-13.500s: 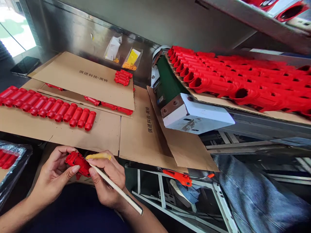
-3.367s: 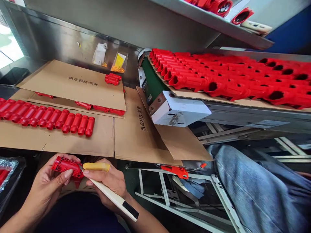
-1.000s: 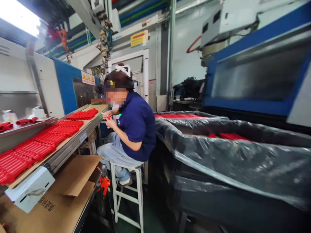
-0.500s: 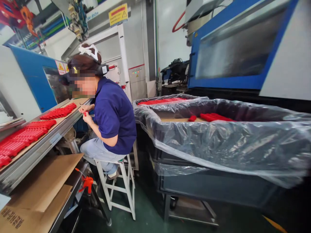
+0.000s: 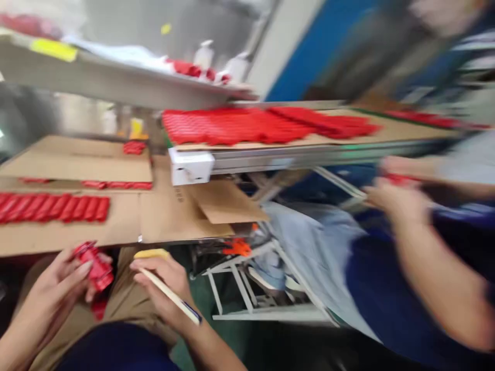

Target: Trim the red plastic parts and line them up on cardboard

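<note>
The left hand (image 5: 64,283) has thumb and fingers closed around a red part (image 5: 96,268), held tilted above the lap, in front of the cardboard (image 5: 121,226) edge. The right hand (image 5: 166,281) has its fingers curled tightly on a pale tool (image 5: 170,296); a yellow cover (image 5: 150,253) sits on one finger. Tool and part are apart. The tool's tip is too blurred to judge.

A row (image 5: 54,207) of similar parts lies on the cardboard. At right, a co-worker's hands (image 5: 402,196) hold something red.

Risks, in my judgement: the tool's forward end faces the left hand, so a slip under pressure could injure the thumb or fingers if the tip is sharp. Only one finger of the right hand visibly wears a cover. A loosened left grip could drop the part onto the lap or floor, as no surface is visible directly beneath it. The tool could scratch the part's wall if it skids.
</note>
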`<state>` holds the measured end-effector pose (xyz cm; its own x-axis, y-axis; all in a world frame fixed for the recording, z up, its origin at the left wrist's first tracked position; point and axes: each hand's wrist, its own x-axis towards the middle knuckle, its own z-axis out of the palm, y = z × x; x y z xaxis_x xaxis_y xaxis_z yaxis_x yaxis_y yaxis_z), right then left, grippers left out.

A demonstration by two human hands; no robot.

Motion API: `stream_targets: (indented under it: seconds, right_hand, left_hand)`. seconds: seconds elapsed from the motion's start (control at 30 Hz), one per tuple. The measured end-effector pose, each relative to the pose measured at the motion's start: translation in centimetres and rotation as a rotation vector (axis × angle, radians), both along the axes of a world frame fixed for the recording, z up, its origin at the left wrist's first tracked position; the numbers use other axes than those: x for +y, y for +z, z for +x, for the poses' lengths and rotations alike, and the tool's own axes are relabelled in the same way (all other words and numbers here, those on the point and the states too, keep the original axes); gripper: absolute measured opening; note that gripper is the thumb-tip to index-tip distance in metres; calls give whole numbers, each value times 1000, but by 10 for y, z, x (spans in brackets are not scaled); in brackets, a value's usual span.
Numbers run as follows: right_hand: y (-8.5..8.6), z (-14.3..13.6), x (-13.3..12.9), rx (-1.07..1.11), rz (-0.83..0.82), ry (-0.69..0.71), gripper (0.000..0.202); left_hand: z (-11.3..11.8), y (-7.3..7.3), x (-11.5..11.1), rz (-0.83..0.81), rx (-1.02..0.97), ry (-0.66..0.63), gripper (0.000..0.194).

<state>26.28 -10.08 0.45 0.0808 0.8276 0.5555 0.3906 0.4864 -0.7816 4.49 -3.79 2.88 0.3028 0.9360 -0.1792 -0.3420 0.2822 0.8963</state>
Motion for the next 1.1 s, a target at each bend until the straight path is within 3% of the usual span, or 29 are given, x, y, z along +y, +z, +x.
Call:
stream_targets:
  seconds: [0.17, 0.47, 0.77, 1.1]
  right_hand:
    - [3, -17, 27, 10, 50, 120, 23]
    - [-4, -35, 60, 4, 58, 146, 23]
    - [-9, -44, 69, -40, 34, 171, 25]
    - [-14, -42, 70, 8, -53, 174, 13]
  left_hand:
    - [-7, -10, 12, -116, -9, 99, 56]
    - [-20, -36, 35, -75, 4, 131, 49]
    - [-22, -32, 40, -83, 85, 162, 55]
    - [-20, -49, 42, -88, -31, 167, 50]
